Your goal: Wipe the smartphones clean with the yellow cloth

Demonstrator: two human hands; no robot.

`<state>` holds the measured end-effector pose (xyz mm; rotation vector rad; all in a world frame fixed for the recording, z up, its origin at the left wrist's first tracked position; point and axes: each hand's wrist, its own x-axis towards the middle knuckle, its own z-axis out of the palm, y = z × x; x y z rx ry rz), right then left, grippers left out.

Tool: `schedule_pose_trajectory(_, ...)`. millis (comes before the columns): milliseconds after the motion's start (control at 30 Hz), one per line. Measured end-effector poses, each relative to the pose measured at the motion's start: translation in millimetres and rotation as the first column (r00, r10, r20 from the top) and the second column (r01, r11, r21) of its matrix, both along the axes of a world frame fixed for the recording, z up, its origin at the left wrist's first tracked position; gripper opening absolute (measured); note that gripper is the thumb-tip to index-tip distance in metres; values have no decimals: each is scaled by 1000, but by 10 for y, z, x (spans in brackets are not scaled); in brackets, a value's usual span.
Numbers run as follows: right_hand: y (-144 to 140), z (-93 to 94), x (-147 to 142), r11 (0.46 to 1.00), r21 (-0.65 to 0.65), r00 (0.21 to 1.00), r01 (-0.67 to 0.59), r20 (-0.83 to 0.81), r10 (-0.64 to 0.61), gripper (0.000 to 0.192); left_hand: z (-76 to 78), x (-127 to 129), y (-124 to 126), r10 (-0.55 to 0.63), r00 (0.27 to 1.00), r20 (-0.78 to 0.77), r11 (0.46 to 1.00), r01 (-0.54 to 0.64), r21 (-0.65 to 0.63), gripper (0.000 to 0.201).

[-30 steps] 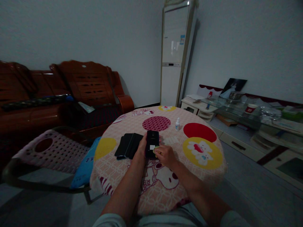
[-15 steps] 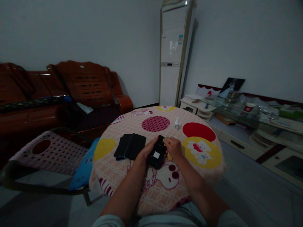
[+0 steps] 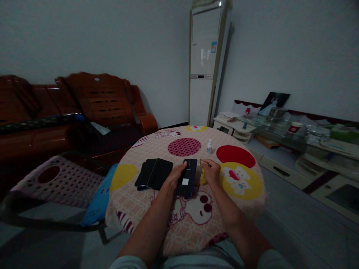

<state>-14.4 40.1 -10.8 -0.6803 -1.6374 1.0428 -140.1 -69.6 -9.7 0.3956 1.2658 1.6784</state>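
My left hand [image 3: 174,175] is closed around the edge of a dark smartphone [image 3: 188,181], its thumb lying on the back. The phone's back faces up, with a white square label on it and the cameras at the far end. To the right, my right hand [image 3: 211,171] pinches a small yellow, cloth-like piece [image 3: 202,178] that hangs below the fingers, apart from the phone. A black folding phone case [image 3: 157,173] lies spread on the table left of my left hand. Beyond the hands stands a small white bottle [image 3: 209,148].
The round table [image 3: 193,239] has a patterned cloth. At left are a woven chair [image 3: 70,183] with a blue packet [image 3: 101,198] and a wooden sofa [image 3: 98,97]. A glass-topped cabinet [image 3: 277,157] stands right, a tall air conditioner [image 3: 204,63] behind.
My right hand has moved right, off the phone's upper end, taking the yellow piece along. The phone has tilted slightly in my left hand, and its camera end now shows.
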Motion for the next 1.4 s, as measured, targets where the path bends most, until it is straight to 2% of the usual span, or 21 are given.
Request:
schedule_pose_trajectory(300, -17, 11, -7, 997, -1, 995, -81, -55, 81, 25, -50, 3, 33, -80, 997, -5, 996, 80, 27, 25)
schedule_pose_trajectory(500, -20, 13, -12, 997, -13, 994, -76, -83, 75, 25, -40, 22, 21, -72, 997, -6, 997, 72, 34, 28)
schedule_pose_trajectory(767, -17, 5, -7, 996, 3, 995, -86, -45, 86, 26, -10, 56, 17, -60, 998, 19, 996, 58, 60, 23)
schedule_pose_trajectory(1167, -75, 36, 0, 994, -8, 994, -108, -32, 108, 24, 20, 84, 40, 28, 999, -17, 998, -27, 55, 24)
schedule_pose_trajectory(1400, -128, 33, -4, 987, -2, 987, -160, 5, 160, 22, 19, 41, 52, 174, 985, -4, 984, -173, 49, 22)
